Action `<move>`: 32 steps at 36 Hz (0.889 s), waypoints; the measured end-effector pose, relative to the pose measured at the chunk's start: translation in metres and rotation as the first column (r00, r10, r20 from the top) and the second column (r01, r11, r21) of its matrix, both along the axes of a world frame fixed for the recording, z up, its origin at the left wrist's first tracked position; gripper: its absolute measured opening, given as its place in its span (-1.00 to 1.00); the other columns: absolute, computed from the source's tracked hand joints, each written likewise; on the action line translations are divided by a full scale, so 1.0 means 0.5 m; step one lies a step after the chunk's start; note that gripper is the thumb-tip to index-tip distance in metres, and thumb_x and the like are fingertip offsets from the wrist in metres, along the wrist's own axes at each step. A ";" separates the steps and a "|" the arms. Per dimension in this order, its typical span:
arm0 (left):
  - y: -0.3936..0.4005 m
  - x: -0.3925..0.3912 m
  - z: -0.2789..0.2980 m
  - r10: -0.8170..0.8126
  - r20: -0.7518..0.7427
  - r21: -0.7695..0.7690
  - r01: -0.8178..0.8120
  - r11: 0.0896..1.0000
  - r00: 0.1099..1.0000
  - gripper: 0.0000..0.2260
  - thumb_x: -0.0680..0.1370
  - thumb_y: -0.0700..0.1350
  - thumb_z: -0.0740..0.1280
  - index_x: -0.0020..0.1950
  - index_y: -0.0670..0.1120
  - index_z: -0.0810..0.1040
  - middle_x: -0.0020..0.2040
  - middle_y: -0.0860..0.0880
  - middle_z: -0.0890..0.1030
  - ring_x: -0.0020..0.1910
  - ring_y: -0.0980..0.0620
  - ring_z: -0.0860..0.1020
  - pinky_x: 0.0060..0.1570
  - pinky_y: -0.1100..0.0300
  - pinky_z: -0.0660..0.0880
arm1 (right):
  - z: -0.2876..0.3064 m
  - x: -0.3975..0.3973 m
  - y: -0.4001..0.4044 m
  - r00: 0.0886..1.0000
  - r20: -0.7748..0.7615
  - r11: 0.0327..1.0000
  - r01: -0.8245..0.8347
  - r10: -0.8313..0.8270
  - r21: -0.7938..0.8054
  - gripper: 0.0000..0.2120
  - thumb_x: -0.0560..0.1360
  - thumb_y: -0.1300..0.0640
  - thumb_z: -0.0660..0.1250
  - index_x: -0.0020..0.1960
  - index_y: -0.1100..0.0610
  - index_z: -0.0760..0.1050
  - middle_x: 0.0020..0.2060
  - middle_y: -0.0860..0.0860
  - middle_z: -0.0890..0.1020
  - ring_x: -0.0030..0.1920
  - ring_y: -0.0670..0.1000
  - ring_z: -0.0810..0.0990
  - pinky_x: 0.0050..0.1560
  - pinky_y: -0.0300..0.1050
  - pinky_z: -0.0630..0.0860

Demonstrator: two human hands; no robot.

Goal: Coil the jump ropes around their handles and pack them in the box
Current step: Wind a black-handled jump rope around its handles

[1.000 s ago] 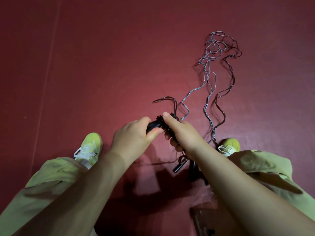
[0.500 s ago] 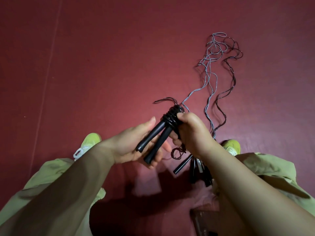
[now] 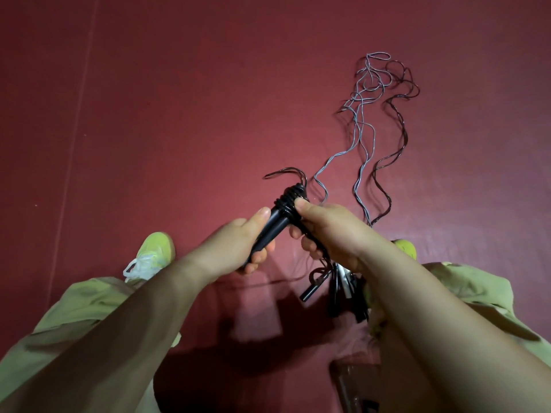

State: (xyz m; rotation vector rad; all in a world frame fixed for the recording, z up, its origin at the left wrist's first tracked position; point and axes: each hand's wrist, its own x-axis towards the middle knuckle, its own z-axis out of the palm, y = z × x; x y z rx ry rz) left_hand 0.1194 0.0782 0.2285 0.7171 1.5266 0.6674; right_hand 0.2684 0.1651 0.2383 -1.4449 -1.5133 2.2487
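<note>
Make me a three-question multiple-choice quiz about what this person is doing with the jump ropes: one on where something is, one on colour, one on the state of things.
1. Where do the loose ropes lie?
A. On the red floor, ahead of the person
B. Inside a box
C. Over the person's knee

2. What colour are the handles being held?
A. White
B. Black
C. Yellow

3. How does the rope on those handles stand?
A. Not started
B. Coiled around the far end, with a loose tail left
C. Cut in two

Answers:
1 A: the grey and dark ropes trail across the floor beyond the hands.
2 B: the handles in the left hand are black.
3 B: coils wrap the far end by the right hand, and a dark tail curls off.
</note>
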 end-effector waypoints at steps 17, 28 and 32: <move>0.000 -0.011 -0.027 0.009 -0.525 0.119 0.063 0.991 0.851 -0.58 0.60 0.18 0.08 -0.18 -0.11 0.50 -0.26 -0.09 0.55 -0.18 -0.16 0.51 -0.06 -0.02 0.44 | -0.027 -0.007 -0.017 0.966 0.256 0.961 -0.056 -0.016 0.271 -0.42 0.58 -0.26 0.08 -0.32 0.14 0.56 -0.56 -0.02 0.53 -0.47 -0.03 0.52 -0.12 -0.03 0.47; 0.001 -0.026 -0.023 -0.004 -0.559 0.084 0.061 0.995 0.829 -0.72 0.54 0.16 0.25 -0.17 -0.05 0.45 -0.30 0.06 0.46 -0.28 0.03 0.43 -0.25 0.09 0.31 | -0.013 -0.016 -0.022 0.990 0.137 0.999 -0.044 0.041 0.022 -0.40 0.55 -0.31 0.05 -0.02 0.19 0.57 -0.39 0.02 0.57 -0.48 -0.01 0.51 -0.35 -0.17 0.43; -0.004 -0.021 -0.017 -0.013 -0.544 0.097 0.078 0.992 0.839 -0.76 0.47 0.15 0.35 -0.14 -0.01 0.45 -0.26 0.06 0.50 -0.26 0.05 0.46 -0.25 0.11 0.34 | -0.010 -0.014 -0.022 0.988 0.151 0.996 -0.050 0.038 0.074 -0.42 0.51 -0.35 0.11 -0.11 0.16 0.58 -0.41 0.01 0.55 -0.44 0.00 0.48 -0.35 -0.16 0.39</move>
